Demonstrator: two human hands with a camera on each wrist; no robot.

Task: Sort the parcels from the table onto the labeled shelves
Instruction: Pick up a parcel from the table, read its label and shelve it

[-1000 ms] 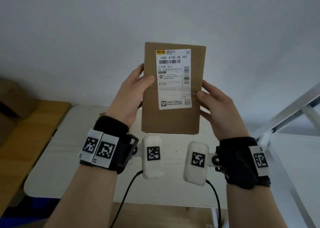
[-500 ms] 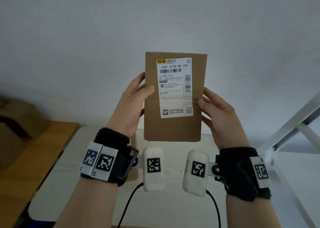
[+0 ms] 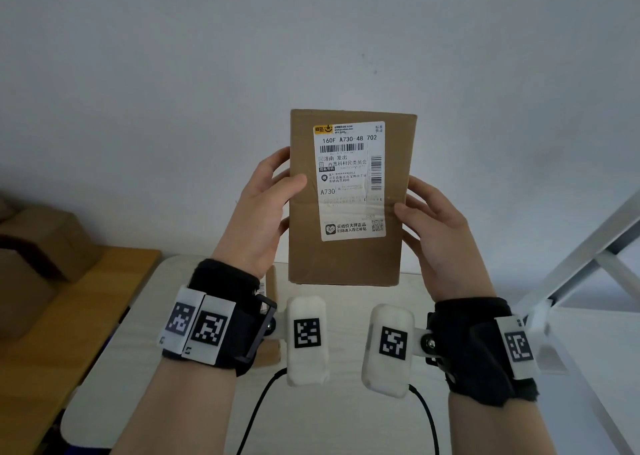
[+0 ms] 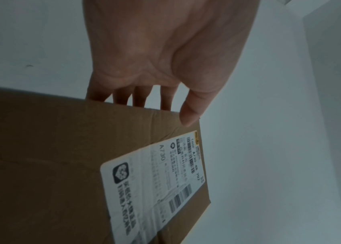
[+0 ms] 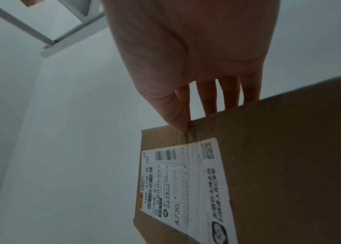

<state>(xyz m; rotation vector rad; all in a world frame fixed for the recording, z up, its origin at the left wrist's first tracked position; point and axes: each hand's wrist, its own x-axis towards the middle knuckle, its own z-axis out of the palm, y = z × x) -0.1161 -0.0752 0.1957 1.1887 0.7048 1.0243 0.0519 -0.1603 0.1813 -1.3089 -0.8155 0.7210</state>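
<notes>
A brown cardboard parcel (image 3: 349, 257) is held upright in front of the white wall, above the table. Its white shipping label (image 3: 349, 181) faces me and reads A730. My left hand (image 3: 266, 208) grips the parcel's left edge, thumb on the front, fingers behind. My right hand (image 3: 433, 226) grips the right edge the same way. The left wrist view shows the parcel (image 4: 61, 156) with the thumb on its front near the edge; the right wrist view shows the parcel (image 5: 280, 148) likewise.
A pale table (image 3: 346, 413) lies below my hands. Another small parcel (image 3: 268, 288) sits on it, mostly hidden behind my left wrist. Cardboard boxes (image 3: 41, 246) stand on a wooden surface (image 3: 69, 323) at the left. A white shelf frame (image 3: 588, 257) rises at the right.
The parcel and both hands sit lower in the head view than a second ago, and the boxes at the left have slid right and down. Both hands keep their hold.
</notes>
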